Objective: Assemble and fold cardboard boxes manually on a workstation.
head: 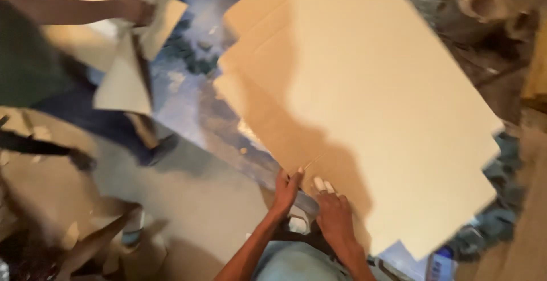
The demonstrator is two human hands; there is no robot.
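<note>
Left hand point(286, 190) pinches the near edge of the stacked cardboard sheets point(364, 98) lying on the floor; right hand point(335, 215) presses flat on them. Sheets look roughly squared, not yet lifted.

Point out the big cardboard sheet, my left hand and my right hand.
cardboard sheet point(364, 87), head view, middle of its flat face.
left hand point(285, 192), head view, back of the hand.
right hand point(335, 218), head view, back of the hand.

co-worker's cardboard scraps point(128, 76), perhaps a roll point(484, 4)
</note>
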